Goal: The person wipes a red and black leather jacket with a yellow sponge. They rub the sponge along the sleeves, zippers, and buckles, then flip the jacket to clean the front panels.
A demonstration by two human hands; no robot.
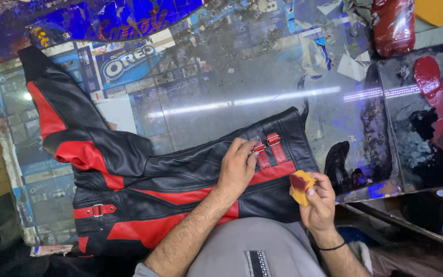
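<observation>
A black and red leather jacket (180,179) lay flat on a shiny table (221,87), right in front of the person. Its long side ran from left to right, with one sleeve (57,113) sticking up and away to the far left. The left hand (237,166) lay on top of the jacket with its fingers open and spread, pressing down and not gripping anything. Its fingertips touched two small red straps (270,151) near the jacket's right end. The right hand (320,202) was just off the jacket's right edge, near the person's body. It was closed around a small yellow sponge (302,185) with a red stain on it. The sponge was just beside a red stripe on the jacket, so the right hand was the nearer one to that edge. A red bottle (393,25) stood far off at the top right.
</observation>
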